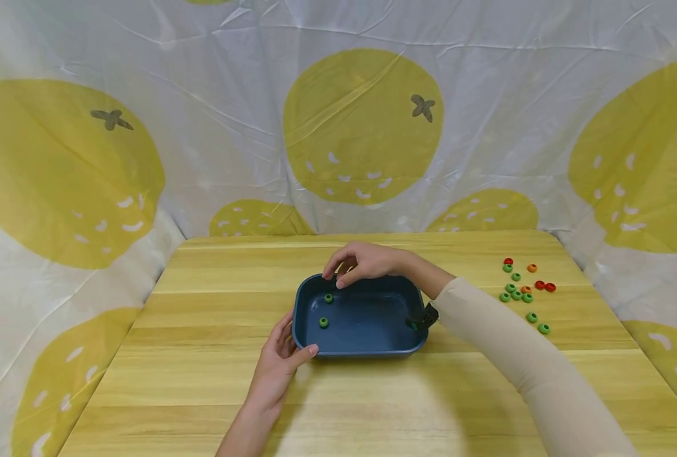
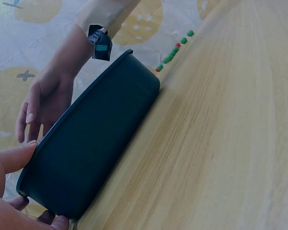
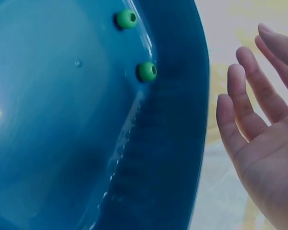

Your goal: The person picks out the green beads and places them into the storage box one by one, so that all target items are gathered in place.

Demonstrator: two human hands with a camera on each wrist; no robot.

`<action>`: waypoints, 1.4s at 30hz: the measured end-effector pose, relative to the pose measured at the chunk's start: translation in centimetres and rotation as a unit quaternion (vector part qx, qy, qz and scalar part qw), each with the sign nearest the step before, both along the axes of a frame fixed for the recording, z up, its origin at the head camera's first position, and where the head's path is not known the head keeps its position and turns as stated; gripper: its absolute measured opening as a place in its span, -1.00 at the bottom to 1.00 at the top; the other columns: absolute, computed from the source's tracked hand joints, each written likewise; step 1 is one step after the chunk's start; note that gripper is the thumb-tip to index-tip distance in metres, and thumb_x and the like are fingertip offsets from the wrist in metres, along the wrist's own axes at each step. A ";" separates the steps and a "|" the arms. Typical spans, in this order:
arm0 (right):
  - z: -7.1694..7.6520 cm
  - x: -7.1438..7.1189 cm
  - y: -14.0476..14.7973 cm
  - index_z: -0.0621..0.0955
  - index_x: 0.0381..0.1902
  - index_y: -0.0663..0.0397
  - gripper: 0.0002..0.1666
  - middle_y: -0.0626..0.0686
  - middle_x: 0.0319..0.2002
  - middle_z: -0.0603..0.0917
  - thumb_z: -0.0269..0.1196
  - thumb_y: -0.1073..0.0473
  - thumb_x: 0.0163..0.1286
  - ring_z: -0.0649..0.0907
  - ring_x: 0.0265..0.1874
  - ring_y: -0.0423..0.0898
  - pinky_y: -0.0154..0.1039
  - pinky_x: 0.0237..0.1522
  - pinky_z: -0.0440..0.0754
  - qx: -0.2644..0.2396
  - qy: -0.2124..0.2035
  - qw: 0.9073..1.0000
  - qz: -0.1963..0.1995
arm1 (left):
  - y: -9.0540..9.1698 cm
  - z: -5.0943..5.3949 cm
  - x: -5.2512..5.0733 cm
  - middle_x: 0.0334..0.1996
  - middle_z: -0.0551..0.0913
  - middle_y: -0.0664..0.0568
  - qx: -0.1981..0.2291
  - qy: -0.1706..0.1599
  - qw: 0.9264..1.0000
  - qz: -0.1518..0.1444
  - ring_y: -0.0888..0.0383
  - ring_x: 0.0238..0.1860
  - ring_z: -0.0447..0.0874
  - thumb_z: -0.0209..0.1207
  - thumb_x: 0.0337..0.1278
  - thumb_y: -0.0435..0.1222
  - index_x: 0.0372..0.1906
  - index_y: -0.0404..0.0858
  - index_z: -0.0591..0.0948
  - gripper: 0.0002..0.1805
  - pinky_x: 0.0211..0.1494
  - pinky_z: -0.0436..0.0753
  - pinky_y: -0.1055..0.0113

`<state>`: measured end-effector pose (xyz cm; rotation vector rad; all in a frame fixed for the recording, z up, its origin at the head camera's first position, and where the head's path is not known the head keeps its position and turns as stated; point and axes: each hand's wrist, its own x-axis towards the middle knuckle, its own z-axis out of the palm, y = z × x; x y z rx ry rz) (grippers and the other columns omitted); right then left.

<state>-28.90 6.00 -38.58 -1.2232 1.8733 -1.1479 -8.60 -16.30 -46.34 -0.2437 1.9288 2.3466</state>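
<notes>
A dark blue rectangular bin [image 1: 367, 327] stands on the table, and two green beads, a nearer bead [image 1: 323, 322] and a farther bead [image 1: 329, 298], lie at its left end. The left hand [image 1: 275, 365] grips the bin's left front corner, thumb over the rim and fingers against the outer wall. Above the bin's far left rim hovers the right hand [image 1: 367, 261], its fingers loosely bent. Nothing shows between those fingers in the right wrist view, where both green beads [image 3: 147, 72] rest on the bin floor.
Several loose green, red and orange beads [image 1: 517, 296] lie scattered on the wooden table [image 1: 201, 355] at the right. A small black wrist camera [image 1: 429, 315] hangs under the right forearm at the bin's right end. Lemon-printed cloth [image 1: 247, 127] surrounds the table's back and sides.
</notes>
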 end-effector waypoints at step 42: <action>2.7 1.7 13.9 0.65 0.24 0.14 -0.59 0.13 0.19 0.63 0.35 0.21 0.47 0.62 0.15 0.11 -0.03 0.08 0.65 0.039 0.018 0.984 -0.175 | -0.1 -0.2 0.1 0.50 0.31 -0.17 0.002 0.003 1.000 0.002 -0.12 0.41 0.34 0.37 0.20 -0.52 0.62 -0.19 0.20 -0.07 0.20 0.54 0.40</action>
